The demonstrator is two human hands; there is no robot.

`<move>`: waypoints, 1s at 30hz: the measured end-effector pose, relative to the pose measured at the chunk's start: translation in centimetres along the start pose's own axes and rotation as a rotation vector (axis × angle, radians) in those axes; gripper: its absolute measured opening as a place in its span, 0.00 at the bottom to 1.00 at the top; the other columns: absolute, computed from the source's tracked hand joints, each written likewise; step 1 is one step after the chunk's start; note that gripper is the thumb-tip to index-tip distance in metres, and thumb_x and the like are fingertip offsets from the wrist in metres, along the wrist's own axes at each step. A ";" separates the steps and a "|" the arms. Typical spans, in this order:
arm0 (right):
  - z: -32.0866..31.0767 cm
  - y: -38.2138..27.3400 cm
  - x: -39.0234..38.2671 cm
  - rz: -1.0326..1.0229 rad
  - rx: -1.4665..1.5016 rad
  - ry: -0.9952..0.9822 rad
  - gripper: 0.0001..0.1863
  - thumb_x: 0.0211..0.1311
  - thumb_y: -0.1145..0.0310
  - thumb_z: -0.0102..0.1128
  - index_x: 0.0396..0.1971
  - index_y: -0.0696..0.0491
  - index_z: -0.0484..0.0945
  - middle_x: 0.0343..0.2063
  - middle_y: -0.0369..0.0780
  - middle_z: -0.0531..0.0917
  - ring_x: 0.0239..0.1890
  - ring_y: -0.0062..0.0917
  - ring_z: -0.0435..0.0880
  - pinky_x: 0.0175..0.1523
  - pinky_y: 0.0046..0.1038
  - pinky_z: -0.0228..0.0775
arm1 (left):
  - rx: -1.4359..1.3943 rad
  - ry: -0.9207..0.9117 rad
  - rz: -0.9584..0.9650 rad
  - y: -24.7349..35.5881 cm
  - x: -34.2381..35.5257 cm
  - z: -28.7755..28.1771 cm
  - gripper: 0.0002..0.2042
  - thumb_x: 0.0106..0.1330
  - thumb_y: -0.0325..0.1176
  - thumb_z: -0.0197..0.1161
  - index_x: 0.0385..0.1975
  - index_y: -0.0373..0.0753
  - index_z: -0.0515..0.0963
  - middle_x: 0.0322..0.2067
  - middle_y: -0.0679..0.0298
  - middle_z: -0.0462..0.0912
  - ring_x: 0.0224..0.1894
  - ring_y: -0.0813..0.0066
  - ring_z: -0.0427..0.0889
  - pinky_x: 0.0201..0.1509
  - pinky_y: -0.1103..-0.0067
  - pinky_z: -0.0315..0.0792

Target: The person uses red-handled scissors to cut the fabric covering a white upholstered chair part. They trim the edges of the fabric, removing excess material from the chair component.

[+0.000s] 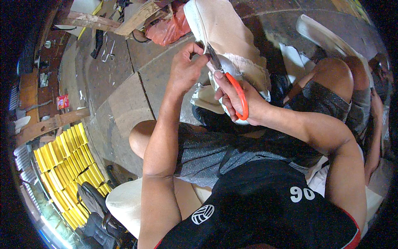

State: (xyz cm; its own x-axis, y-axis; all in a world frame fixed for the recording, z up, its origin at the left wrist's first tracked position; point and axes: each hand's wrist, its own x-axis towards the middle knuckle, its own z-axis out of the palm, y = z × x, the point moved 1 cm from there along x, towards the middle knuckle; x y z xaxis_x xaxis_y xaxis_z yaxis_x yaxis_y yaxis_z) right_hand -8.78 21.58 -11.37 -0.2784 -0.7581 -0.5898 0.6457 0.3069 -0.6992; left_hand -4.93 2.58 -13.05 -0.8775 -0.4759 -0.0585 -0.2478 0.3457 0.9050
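A pair of scissors [242, 95] with an orange handle is in my right hand [253, 101], its fingers wrapped round the loops. The metal blades point up and away, along the edge of a beige fabric-covered padded piece [234, 31]. My left hand [185, 70] is closed in a pinch at that edge, just left of the blades. It seems to hold the fabric edge [205, 39], though the fingertips partly hide what is between them. Frayed whitish cloth hangs from the padded piece's near side, beside my right hand.
A red plastic bag [169, 30] and wooden beams [139, 18] lie at the far left. Yellow pieces [70, 170] are stacked at the left. Another person's bare knee [331, 74] is close on the right, near a long pale curved piece [321, 35].
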 end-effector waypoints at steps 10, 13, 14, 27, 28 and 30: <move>-0.1 -0.3 0.0 -0.020 -0.044 0.029 0.35 0.63 0.31 0.51 0.25 0.55 0.72 0.07 0.28 0.62 0.04 0.15 0.61 0.09 0.20 0.56 | 0.047 0.021 -0.011 -0.1 0.0 -0.1 0.05 0.57 0.28 0.64 0.29 0.35 0.75 0.29 0.64 0.80 0.35 0.77 0.76 0.44 0.77 0.71; -0.5 0.1 0.1 -0.007 -0.071 0.030 0.37 0.62 0.30 0.51 0.25 0.56 0.72 0.07 0.28 0.62 0.04 0.14 0.60 0.09 0.20 0.56 | 0.095 0.051 -0.048 -0.6 0.1 -0.4 0.04 0.57 0.27 0.61 0.30 0.35 0.75 0.28 0.63 0.80 0.33 0.75 0.77 0.41 0.76 0.72; -0.5 0.1 0.0 -0.007 -0.074 0.030 0.37 0.61 0.30 0.52 0.25 0.56 0.72 0.07 0.27 0.61 0.04 0.14 0.60 0.09 0.20 0.56 | 0.119 0.064 -0.058 -0.7 0.1 -0.4 0.04 0.57 0.26 0.60 0.30 0.35 0.75 0.28 0.62 0.80 0.33 0.74 0.77 0.40 0.76 0.72; -0.3 1.1 0.4 -0.093 -0.122 0.098 0.35 0.66 0.34 0.50 0.27 0.57 0.73 0.08 0.28 0.62 0.05 0.14 0.59 0.10 0.20 0.55 | 0.221 0.180 0.029 0.8 0.1 0.5 0.08 0.57 0.25 0.57 0.36 0.34 0.76 0.25 0.58 0.79 0.28 0.71 0.78 0.37 0.74 0.73; -0.3 1.1 0.3 -0.080 -0.115 0.085 0.34 0.66 0.34 0.49 0.27 0.57 0.73 0.08 0.28 0.62 0.05 0.14 0.59 0.10 0.21 0.55 | 0.211 0.180 0.033 0.6 0.0 0.5 0.08 0.57 0.25 0.57 0.36 0.34 0.76 0.25 0.58 0.79 0.28 0.71 0.78 0.37 0.73 0.73; -0.3 1.0 0.3 -0.054 -0.100 0.059 0.34 0.67 0.35 0.48 0.28 0.56 0.73 0.08 0.28 0.62 0.06 0.14 0.60 0.11 0.21 0.56 | 0.191 0.178 0.042 0.6 0.0 0.4 0.08 0.56 0.26 0.58 0.35 0.34 0.76 0.25 0.58 0.79 0.28 0.71 0.78 0.37 0.73 0.73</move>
State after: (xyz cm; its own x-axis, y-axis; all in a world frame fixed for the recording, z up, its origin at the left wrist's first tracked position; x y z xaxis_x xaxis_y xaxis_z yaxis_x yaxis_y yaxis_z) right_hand -8.45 21.81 -12.39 -0.3538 -0.7408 -0.5711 0.5551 0.3252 -0.7656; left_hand -5.29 3.12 -12.73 -0.8067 -0.5870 0.0677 -0.3008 0.5065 0.8081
